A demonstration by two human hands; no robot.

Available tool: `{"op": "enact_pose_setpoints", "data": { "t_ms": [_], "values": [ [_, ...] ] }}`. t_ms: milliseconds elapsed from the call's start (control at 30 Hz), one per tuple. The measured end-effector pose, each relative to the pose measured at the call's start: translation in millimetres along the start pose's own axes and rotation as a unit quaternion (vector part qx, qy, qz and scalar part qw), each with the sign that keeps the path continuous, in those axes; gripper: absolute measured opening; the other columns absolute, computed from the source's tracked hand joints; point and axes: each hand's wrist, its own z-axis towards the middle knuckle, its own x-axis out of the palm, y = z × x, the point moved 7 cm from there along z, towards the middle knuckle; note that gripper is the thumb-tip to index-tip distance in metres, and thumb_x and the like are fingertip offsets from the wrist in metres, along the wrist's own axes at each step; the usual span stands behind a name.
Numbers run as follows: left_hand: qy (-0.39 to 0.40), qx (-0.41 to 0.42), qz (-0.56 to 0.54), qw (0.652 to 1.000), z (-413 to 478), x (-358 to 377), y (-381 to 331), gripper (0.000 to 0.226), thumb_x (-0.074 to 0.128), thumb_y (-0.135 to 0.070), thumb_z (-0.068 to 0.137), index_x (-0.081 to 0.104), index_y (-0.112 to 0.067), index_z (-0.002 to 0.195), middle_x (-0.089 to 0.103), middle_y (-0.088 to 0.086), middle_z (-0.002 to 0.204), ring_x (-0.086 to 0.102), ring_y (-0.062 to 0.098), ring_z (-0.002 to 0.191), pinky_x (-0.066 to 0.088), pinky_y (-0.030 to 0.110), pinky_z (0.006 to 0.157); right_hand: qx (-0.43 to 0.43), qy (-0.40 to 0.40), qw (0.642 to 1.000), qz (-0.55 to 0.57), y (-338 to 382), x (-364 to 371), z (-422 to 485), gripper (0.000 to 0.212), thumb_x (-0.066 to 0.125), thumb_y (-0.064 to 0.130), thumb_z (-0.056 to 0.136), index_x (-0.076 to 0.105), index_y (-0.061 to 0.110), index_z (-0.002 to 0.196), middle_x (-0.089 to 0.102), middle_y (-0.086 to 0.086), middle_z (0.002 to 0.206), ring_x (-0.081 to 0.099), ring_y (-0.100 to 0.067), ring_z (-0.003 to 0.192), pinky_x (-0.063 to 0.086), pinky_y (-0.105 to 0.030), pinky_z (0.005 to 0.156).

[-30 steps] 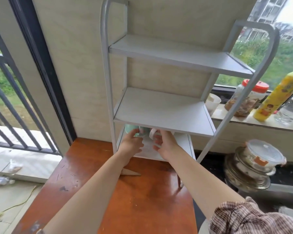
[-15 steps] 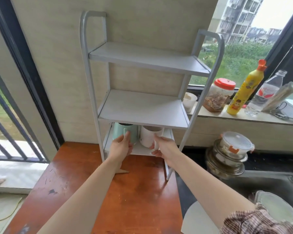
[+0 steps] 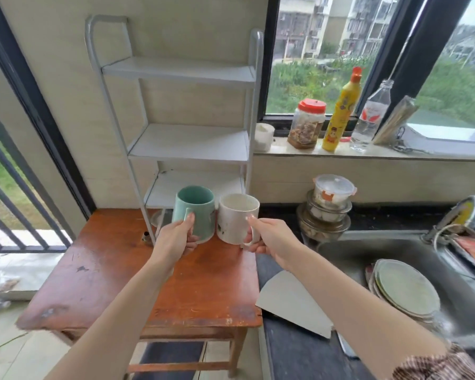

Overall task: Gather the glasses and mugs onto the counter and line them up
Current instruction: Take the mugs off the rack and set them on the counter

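Observation:
My left hand point(image 3: 176, 238) grips the handle of a teal mug point(image 3: 195, 209). My right hand point(image 3: 269, 239) grips the handle of a white mug point(image 3: 235, 219). Both mugs are upright, side by side and nearly touching, held in the air above the far part of the orange-brown wooden table point(image 3: 107, 270), in front of the white shelf rack point(image 3: 187, 144). The dark counter point(image 3: 299, 352) lies to the right of the table.
The rack's three shelves hold nothing I can see. A steel sink point(image 3: 395, 250) with stacked plates point(image 3: 406, 292) is at right. Stacked lidded containers point(image 3: 329, 204) stand behind the sink edge. A jar point(image 3: 307, 124), yellow bottle point(image 3: 340, 111) and water bottle point(image 3: 370, 116) line the windowsill. A white board point(image 3: 294, 303) lies on the counter.
Both hands have pulled the teal and white mugs out of the rack's bottom shelf and toward me. The mugs now hang above the table. My view has shifted back and rightward.

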Motion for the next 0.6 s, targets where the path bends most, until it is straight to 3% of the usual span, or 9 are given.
{"op": "enact_pose_setpoints", "data": {
  "t_ms": [267, 600],
  "values": [
    [0.087, -0.01, 0.054, 0.995, -118, 109, 22, 0.04, 0.052, -0.047, 0.09, 0.051, -0.016, 0.064, 0.066, 0.009, 0.066, 0.056, 0.015, 0.052, 0.048, 0.025, 0.051, 0.028, -0.071, 0.997, 0.0, -75, -131, -119, 0.038, 0.055, 0.038, 0.094, 0.064, 0.009, 0.072, 0.064, -0.006, 0.065, 0.057, -0.012, 0.047, 0.046, -0.018, 0.044],
    [0.257, -0.065, 0.095, 0.96, -271, 324, 63, 0.038, 0.049, -0.047, 0.091, 0.054, -0.012, 0.08, 0.063, 0.009, 0.073, 0.057, 0.017, 0.06, 0.044, 0.025, 0.052, 0.071, -0.25, 0.963, 0.064, -173, -326, -291, 0.036, 0.055, 0.03, 0.095, 0.058, 0.006, 0.069, 0.061, -0.01, 0.064, 0.052, -0.014, 0.04, 0.04, -0.016, 0.034]
  ]
}}
